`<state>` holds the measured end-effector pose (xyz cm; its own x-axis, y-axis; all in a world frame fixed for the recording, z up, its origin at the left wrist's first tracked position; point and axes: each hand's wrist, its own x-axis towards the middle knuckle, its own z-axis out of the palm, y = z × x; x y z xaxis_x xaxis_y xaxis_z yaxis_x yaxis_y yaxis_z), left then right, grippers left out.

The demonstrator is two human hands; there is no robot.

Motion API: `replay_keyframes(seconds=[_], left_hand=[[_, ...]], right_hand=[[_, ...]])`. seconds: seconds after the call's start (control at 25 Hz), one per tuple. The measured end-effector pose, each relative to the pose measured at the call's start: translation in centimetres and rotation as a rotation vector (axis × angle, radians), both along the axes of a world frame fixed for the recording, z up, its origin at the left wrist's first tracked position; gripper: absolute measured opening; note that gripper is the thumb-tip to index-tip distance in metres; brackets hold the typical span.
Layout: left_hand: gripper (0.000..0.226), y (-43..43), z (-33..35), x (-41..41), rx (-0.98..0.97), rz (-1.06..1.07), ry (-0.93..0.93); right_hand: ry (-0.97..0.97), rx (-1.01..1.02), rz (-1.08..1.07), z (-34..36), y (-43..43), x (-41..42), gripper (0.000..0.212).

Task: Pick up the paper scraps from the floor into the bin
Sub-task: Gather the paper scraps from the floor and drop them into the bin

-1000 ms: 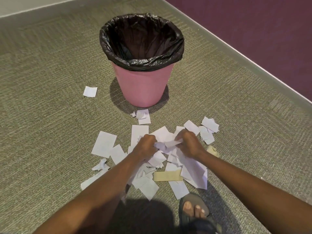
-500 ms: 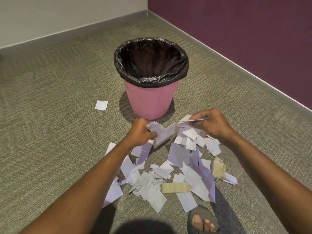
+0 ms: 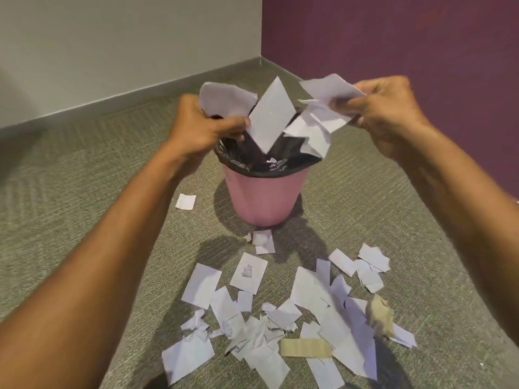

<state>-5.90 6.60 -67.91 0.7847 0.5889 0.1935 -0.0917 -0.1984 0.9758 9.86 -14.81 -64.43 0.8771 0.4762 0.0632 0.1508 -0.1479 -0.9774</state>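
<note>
My left hand (image 3: 200, 129) was closed, thumb pinching a bunch of white scraps (image 3: 271, 116) just above the bin (image 3: 265, 197); one diamond-shaped piece hung from it, point down, over the bin's mouth. My right hand (image 3: 386, 110) was also closed, fingers clamped on a second crumpled bunch (image 3: 323, 108), which sat above the bin's right rim and drooped toward the mouth. Both forearms reached in from the near edge of the view toward the bin.

The bin was pink with a black liner (image 3: 252, 164) folded over its rim, and a few small scraps showed inside it. It stood on the carpet (image 3: 84, 192), close to the corner where a pale wall (image 3: 126, 46) met a purple wall (image 3: 393, 37).

One lone scrap (image 3: 186, 202) lay on the carpet just left of the bin. A crumpled bit (image 3: 262, 240) lay at the bin's near foot. The main pile (image 3: 275, 318) was spread on the carpet nearer to me than the bin, with a tan strip (image 3: 306, 348) and a tan crumpled piece (image 3: 380, 315) among the white.
</note>
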Motion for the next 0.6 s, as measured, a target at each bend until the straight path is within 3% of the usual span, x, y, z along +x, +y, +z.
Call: replay_keyframes(seconds=[0.32,0.6], left_hand=[[0.026,4.4,-2.8,7.6,0.367,0.185,0.375],[0.047,4.5,-3.3,6.5,0.415,-0.091,0.386]], right_hand=[[-0.135,-0.207,-0.113,-4.8,8.0,4.2,0.007],[-0.047,-0.205,0.059,-7.6,8.0,4.2,0.004]])
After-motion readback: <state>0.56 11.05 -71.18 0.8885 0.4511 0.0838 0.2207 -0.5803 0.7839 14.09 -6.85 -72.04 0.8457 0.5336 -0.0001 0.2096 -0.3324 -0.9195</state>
